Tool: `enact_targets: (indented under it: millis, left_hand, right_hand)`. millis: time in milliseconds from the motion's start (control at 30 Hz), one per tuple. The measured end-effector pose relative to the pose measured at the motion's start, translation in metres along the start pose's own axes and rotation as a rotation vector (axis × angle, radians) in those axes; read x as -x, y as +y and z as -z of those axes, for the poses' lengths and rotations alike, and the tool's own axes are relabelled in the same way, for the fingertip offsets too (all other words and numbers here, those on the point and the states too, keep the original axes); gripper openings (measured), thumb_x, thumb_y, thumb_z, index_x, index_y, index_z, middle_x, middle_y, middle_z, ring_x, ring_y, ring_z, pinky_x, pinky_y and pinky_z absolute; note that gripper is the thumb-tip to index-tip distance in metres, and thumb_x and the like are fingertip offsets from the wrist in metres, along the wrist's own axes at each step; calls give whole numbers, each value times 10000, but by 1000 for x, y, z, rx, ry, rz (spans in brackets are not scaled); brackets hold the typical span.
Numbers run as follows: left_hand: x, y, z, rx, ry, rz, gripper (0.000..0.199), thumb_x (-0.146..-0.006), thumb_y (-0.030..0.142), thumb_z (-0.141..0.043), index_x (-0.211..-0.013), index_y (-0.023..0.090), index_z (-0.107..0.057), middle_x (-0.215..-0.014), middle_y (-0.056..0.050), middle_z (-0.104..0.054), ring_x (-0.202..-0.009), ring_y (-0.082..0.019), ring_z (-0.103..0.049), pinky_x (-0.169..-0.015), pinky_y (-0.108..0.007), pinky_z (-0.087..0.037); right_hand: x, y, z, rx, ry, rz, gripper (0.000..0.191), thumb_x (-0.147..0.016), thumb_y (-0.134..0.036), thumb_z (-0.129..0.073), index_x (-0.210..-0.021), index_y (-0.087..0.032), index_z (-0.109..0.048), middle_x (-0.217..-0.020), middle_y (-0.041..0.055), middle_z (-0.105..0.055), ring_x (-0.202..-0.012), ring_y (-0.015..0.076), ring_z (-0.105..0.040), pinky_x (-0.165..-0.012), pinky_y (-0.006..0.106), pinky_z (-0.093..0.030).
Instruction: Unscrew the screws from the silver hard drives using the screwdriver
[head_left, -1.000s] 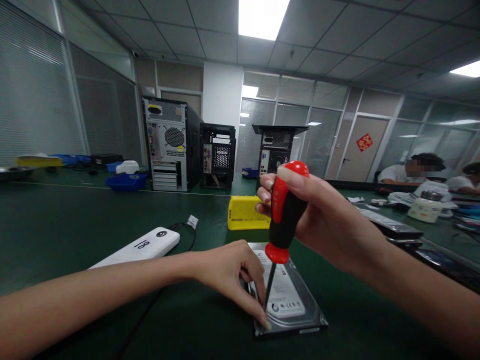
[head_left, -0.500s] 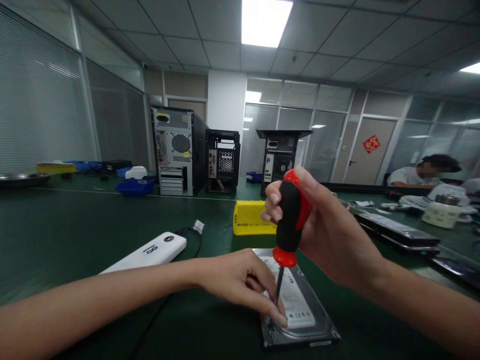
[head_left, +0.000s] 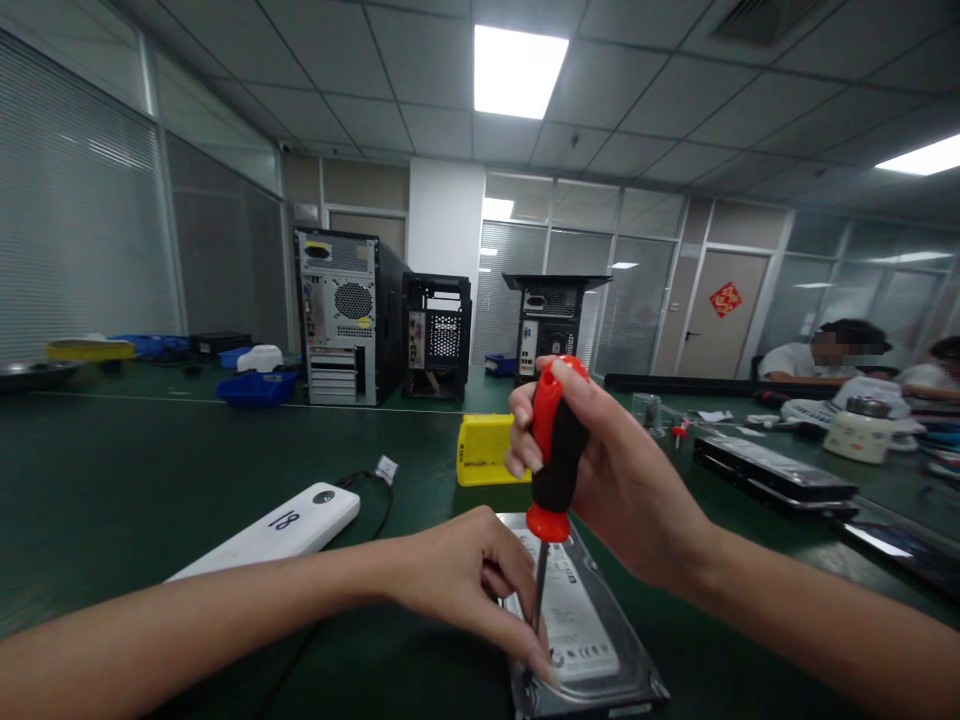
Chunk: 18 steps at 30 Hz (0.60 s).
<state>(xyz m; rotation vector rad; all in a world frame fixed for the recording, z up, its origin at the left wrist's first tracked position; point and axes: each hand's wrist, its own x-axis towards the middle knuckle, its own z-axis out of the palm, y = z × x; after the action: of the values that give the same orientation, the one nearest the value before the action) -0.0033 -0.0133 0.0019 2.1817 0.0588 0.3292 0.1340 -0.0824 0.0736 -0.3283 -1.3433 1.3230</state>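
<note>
A hard drive [head_left: 630, 660] with a white label lies flat in front of me. My right hand [head_left: 630, 480] is wrapped round the red and black handle of a screwdriver [head_left: 553, 460], its thumb on top. The screwdriver stands nearly upright over the drive's near left corner. My left hand [head_left: 457, 575] rests at the drive's left side, thumb and forefinger closed round the lower shaft. Those fingers hide the tip and whatever it touches.
A white power bank [head_left: 277, 530] with a cable lies left. Behind the drive sits a yellow case [head_left: 487, 460]. Several computer cases, including a tall tower [head_left: 345, 310], stand further back. Stacked drives [head_left: 772, 475] and a jar [head_left: 859, 430] are right; people sit beyond.
The screwdriver handle has turned in my right hand, so its red part now faces left. My left hand keeps its place by the shaft. The whole view has shifted slightly.
</note>
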Motion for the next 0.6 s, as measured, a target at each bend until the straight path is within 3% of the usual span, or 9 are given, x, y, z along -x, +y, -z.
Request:
enact_targets:
  millis: [133, 333, 433, 600]
  left_hand:
    - [1, -3, 7, 35, -100, -2, 275, -729, 280, -718, -942, 106, -727, -881, -120, -708, -708, -148, -589, -581, -211, -408]
    - [-1, 1, 11, 84, -123, -41, 224, -790, 174, -652, -985, 82, -712, -852, -106, -694, -683, -116, -568, -602, -194, -414]
    - [-2, 0, 10, 105, -124, -50, 250, -806, 242, -643, -945, 49, -721, -820, -136, -694, -737, -152, -603, -660, -219, -446]
    - [-2, -6, 9, 99, -104, -26, 341, -799, 356, -642, -932, 53, -726, -876, -167, -699, -775, -197, -635, -680, -259, -469]
  right_hand:
    - [1, 0, 0, 32, -26, -33, 248, -760, -278, -685, -819, -184, -463, -636, -45, -465, -531, 59, -434, -519, 159, -403]
    - [2, -4, 2, 7, -2, -53, 238, -804, -378, -600, -932, -179, -575, -864, 9, -556, -691, 90, -548, -655, 198, -475]
    - [1, -3, 2, 23, 16, -32, 237, -793, -334, -598, -976, -187, -562, -858, -1, -554, -680, 88, -543, -658, 199, -471]
    - [0, -2, -1, 132, 49, -21, 255, -766, -316, -677, -866, -186, -482, -684, -36, -516, -591, 65, -489, -583, 157, -434]
